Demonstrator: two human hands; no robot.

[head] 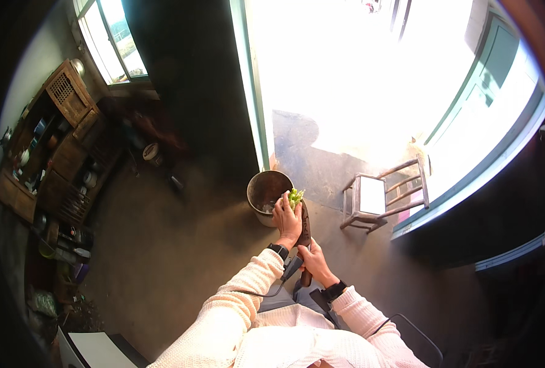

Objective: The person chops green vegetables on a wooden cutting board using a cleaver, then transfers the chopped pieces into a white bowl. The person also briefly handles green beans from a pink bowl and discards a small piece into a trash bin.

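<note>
My left hand is closed around a bunch of pale green vegetable pieces. It lies over the upper part of a long, narrow, dark wooden board and hides part of it. Lower down, my right hand grips this board near its near end, thumb on top. Whether the right hand holds anything else cannot be made out. Just beyond the left hand stands a round metal bucket, its mouth facing up. Some pale bits lie inside it.
A wooden chair with a white seat stands to the right, by the bright doorway. Wooden shelving with dishes lines the left wall. A lidded tub sits on the floor. Cables run from wrist-strapped devices.
</note>
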